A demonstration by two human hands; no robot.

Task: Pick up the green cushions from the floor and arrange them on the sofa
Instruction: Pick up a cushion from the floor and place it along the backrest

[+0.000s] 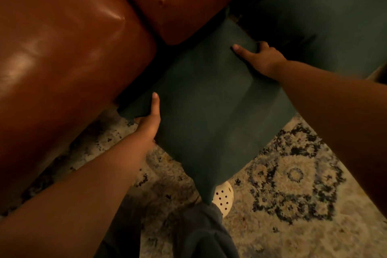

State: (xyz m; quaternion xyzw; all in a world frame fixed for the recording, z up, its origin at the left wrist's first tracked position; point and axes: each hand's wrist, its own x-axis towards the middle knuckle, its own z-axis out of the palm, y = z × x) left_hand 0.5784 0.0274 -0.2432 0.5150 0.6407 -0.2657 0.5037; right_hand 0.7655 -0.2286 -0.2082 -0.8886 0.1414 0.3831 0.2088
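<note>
A dark green square cushion (209,109) is held above the rug, its far corner close to the brown leather sofa (62,48). My left hand (149,120) grips its left edge, thumb on top and fingers underneath. My right hand (258,58) grips its far right edge in the same way. A second green cushion (324,16) lies at the upper right, partly behind the held one. I cannot tell what it rests on.
A patterned beige and dark rug (293,184) covers the floor. My foot in a white perforated clog (223,197) stands just under the cushion's near corner. The sofa's arm and seat cushions fill the left and top.
</note>
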